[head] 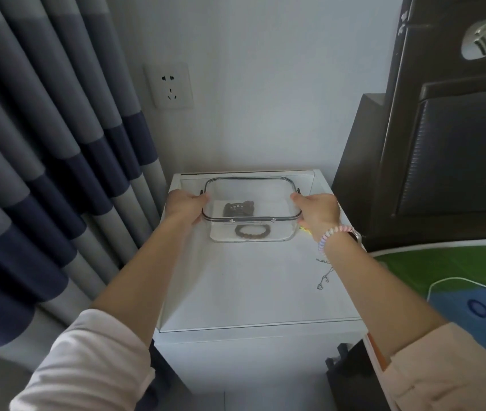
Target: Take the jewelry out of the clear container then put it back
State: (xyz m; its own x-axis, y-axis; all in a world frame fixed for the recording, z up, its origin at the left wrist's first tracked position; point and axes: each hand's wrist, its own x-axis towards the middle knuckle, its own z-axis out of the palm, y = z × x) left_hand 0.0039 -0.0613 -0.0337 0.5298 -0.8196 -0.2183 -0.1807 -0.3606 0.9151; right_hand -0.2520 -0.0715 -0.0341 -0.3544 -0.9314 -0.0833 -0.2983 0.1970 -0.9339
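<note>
A clear plastic container [277, 232] stands at the back of a white bedside table [244, 289]. Its clear lid [250, 185], edged in dark trim, is held at both short sides, my left hand [187, 204] on the left and my right hand [317, 212] on the right. Whether the lid rests on the box or is lifted slightly, I cannot tell. Inside lie a brown beaded bracelet [251, 231] near the front wall and a dark beaded piece [239, 209] behind it. A thin silver chain [325, 274] lies on the table beside my right forearm.
Striped blue-grey curtains [46, 161] hang at the left, and a wall socket [170, 86] sits above the table. A dark headboard [449, 149] and a bed with green-blue bedding [455, 277] border the right side. A small yellow object [305, 230] peeks out under my right hand.
</note>
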